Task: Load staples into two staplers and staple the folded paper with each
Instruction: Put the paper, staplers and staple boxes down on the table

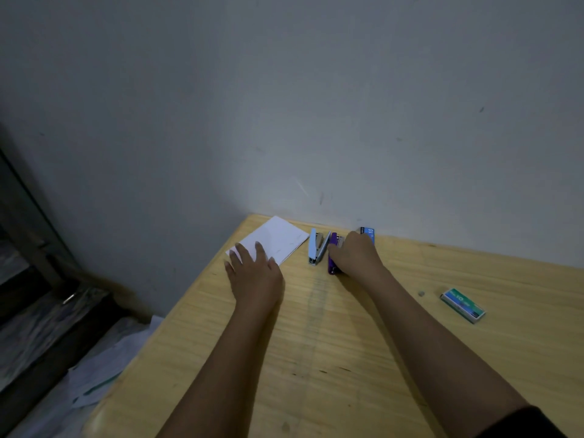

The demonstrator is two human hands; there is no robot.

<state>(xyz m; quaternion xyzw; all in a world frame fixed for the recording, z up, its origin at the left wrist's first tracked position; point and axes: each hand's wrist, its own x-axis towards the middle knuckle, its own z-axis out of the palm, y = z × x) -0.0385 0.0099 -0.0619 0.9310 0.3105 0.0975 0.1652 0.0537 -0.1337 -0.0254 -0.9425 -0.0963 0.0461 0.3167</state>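
left hand: the left hand (pixel 254 273) lies flat with fingers spread and straight. its fingertips press on the near corner of the folded paper (pixel 278 237), likely to stop the sheet sliding.
right hand: the right hand (pixel 355 256) curls down over the purple stapler (pixel 331 263) and grips its body, probably to lift it for loading.
landmark: the pale blue stapler (pixel 315 246) lies untouched near the back of the counter (pixel 316 343).
paper: just left of the pale blue stapler, flat and apart from it.
purple stapler: just right of the pale blue stapler, almost touching it.
staples: a blue staple box (pixel 369 233) sits right of the pale blue stapler, beyond the right hand and against the wall. a green staple box (pixel 463 305) lies well to the right and nearer the person. i cannot tell whether either box is open.
stage: judged early, with no staple visible in the paper.
surface: pale wood grain, dimly lit.
room: a bare grey wall (pixel 316 105) behind; loose papers (pixel 104 374) on the floor, far left of the pale blue stapler.
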